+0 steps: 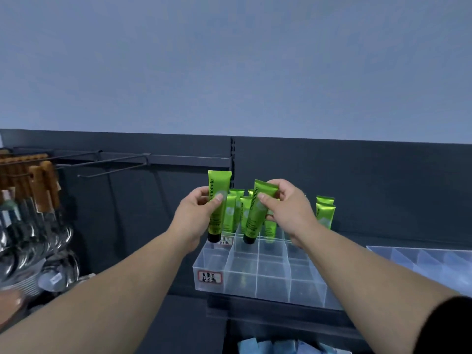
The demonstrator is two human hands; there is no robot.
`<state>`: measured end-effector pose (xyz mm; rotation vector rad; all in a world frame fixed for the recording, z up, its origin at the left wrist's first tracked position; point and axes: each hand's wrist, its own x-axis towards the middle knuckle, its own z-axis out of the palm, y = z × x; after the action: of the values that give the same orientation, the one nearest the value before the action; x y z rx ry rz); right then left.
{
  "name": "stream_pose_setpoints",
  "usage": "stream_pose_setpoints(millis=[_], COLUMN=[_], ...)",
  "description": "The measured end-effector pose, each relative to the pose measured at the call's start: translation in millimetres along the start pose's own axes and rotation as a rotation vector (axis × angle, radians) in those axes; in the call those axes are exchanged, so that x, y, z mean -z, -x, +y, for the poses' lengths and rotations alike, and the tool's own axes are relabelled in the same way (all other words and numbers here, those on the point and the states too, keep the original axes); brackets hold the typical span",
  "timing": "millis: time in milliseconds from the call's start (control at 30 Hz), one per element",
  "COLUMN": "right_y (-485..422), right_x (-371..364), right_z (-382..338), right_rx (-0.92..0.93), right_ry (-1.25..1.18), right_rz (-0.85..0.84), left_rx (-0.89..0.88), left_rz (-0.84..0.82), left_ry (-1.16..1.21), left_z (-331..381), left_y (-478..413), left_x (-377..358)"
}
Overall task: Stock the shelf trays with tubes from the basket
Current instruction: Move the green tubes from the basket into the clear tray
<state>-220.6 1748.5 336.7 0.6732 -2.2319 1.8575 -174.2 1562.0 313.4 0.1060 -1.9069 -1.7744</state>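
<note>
Above the clear divided tray (255, 284) on the shelf, left hand (198, 213) pinches a green tube (217, 222) upright, cap down, thumb in front, fingers curled behind. Right hand (288, 208) grips a second green tube (256, 218), tilted, cap down, fingers clamped round its upper part. Stocked tubes (236, 213) stand in the tray's rear compartments. Another clear tray (421, 256) sits right, ladles (33, 226) hang left

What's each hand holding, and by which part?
The left hand pinches the upright green tube at its upper body; the right hand pinches the tilted green tube just below its crimped end.
</note>
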Motion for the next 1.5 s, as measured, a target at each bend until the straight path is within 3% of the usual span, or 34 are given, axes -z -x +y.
stream_pose_setpoints(millis=[367,700,1200,1500], right_y=[-18.1,-23.4,-20.2,1.1], right_x=[-35.7,-47.3,-48.4,-48.0], right_z=[24.6,48.6,51.3,49.0], right_rx=[-0.050,-0.145,-0.255,-0.266], right_ry=[0.296,0.330,0.360,0.355], right_rz=[-0.015,0.023,-0.044,0.064], left_rx=[0.116,0.132,0.019,-0.041], left_rz=[-0.213,-0.394,-0.376,-0.252], left_ry=[-0.053,-0.155,-0.358,-0.362], left_z=[-40.5,-68.6,-73.3,-72.1], left_y=[-41.1,-55.0,-56.1,-41.6], left_x=[22.0,28.9,35.0,38.6])
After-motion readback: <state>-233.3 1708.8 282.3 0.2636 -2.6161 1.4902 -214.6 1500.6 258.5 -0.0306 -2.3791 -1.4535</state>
